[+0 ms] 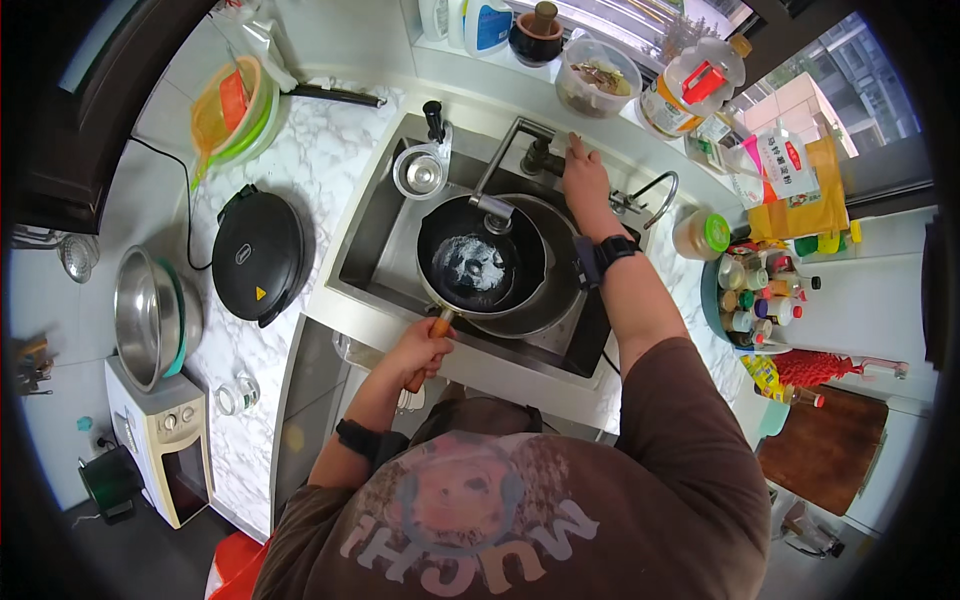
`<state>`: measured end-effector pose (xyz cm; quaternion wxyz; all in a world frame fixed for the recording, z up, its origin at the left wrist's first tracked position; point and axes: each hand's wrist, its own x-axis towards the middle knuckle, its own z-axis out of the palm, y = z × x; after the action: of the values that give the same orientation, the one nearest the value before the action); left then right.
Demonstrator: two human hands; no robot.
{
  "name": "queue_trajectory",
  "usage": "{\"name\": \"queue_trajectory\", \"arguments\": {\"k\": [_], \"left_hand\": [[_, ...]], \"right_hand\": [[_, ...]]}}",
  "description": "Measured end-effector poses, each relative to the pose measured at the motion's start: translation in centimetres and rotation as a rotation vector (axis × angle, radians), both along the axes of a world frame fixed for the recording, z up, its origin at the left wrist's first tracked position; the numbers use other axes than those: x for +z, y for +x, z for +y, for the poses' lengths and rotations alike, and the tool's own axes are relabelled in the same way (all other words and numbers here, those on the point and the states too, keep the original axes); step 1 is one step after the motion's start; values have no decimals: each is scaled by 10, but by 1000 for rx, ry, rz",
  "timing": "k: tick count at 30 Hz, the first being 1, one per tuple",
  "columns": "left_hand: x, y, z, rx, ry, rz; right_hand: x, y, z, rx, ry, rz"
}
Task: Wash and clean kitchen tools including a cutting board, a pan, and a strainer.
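My left hand (420, 351) is closed around the wooden handle of a dark frying pan (442, 232), held over the sink (382, 285). Water with white foam or glare shows in the pan, right below the spout of the metal faucet (495, 169). My right hand (586, 176) is at the faucet's lever side, fingers extended; whether it grips the lever cannot be told. A larger metal pan or basin (559, 285) lies in the sink, partly hidden under the frying pan. A sink strainer (421, 172) sits at the sink's upper left corner.
Left on the marble-patterned counter are a round black electric griddle (259, 255), a glass jar (238, 395) and steel bowls (146, 319) on a small oven (169, 427). A plastic tub (598, 79) and an oil bottle (682, 94) line the sill. Right: a green-lidded jar (701, 234) and several condiment bottles (765, 292).
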<state>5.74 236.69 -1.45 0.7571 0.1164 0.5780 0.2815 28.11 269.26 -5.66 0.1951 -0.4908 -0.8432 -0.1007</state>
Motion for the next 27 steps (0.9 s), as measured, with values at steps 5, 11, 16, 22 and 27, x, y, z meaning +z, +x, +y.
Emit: {"name": "queue_trajectory", "arguments": {"k": [5, 11, 16, 22, 27], "left_hand": [[8, 1, -2, 0, -10, -9], [8, -1, -5, -16, 0, -53], [6, -4, -10, -13, 8, -59], [5, -7, -14, -24, -7, -46], [0, -12, -19, -52, 2, -43]], "right_hand": [[-15, 4, 6, -34, 10, -63], [-12, 7, 3, -85, -195, -43], [6, 0, -9, -171, -129, 226], [-21, 1, 9, -439, -292, 568], [-41, -17, 37, -491, -549, 668]]}}
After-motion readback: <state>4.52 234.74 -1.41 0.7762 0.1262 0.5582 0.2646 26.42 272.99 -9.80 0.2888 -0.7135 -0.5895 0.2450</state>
